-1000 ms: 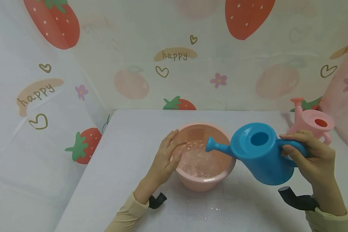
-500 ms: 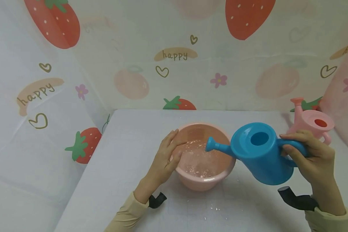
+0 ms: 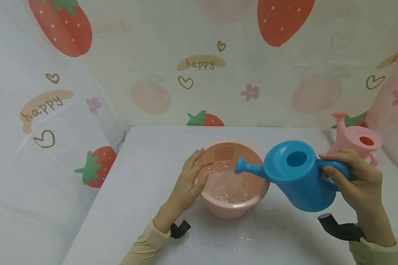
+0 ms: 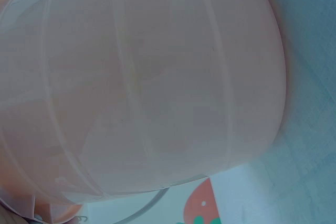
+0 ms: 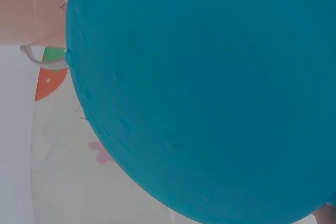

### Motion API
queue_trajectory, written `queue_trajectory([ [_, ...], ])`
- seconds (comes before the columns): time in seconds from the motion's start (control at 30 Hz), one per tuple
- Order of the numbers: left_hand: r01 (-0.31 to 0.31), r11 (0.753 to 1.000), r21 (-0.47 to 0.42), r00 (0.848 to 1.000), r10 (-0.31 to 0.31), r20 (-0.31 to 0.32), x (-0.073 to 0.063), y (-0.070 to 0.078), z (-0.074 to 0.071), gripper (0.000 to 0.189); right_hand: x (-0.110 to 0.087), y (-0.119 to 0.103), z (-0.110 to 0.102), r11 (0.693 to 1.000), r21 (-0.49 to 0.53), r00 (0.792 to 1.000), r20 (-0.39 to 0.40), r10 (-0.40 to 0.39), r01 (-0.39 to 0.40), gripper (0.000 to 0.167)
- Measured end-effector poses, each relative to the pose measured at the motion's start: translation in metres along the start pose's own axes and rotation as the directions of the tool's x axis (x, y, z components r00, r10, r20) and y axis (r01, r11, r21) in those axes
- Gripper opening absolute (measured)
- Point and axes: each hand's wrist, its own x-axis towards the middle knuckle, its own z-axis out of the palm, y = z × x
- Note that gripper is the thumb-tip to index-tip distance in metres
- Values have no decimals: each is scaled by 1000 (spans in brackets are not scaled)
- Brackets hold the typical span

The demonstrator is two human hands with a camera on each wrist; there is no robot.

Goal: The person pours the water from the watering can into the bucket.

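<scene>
My left hand (image 3: 187, 180) holds the left rim of a pink plastic basin (image 3: 230, 211), its fingers reaching over the edge. Water (image 3: 223, 186) with broken ripples lies inside. By its curved handle, my right hand (image 3: 359, 180) grips a blue watering can (image 3: 306, 189), whose spout (image 3: 247, 167) points left over the basin. The can's body stays to the right of the rim. In the left wrist view the basin's ribbed wall (image 4: 168, 77) fills most of the picture. Droplets cling to the can's blue surface (image 5: 199, 103) in the right wrist view.
A pink watering can (image 3: 359, 140) stands at the back right, behind my right hand. Scattered water drops (image 3: 245, 239) lie on the white tabletop (image 3: 146, 165) in front of the basin. Strawberry-printed sheets (image 3: 268, 84) rise behind the table and at both sides.
Ripples on the basin's water have shifted. Both hands, the blue watering can and the basin stay almost in place.
</scene>
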Motion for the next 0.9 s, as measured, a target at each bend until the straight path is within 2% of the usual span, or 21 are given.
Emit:
queue_trajectory([
  [0.3,-3,1000,1,1000,3,-1,0,2,-1,34,-3,1,-1,996,-90,1000,0,8,-8,30],
  [0.9,-6,1000,4,1000,6,-3,1,1,-1,36,-1,1,-1,997,-72,1000,0,-9,9,35],
])
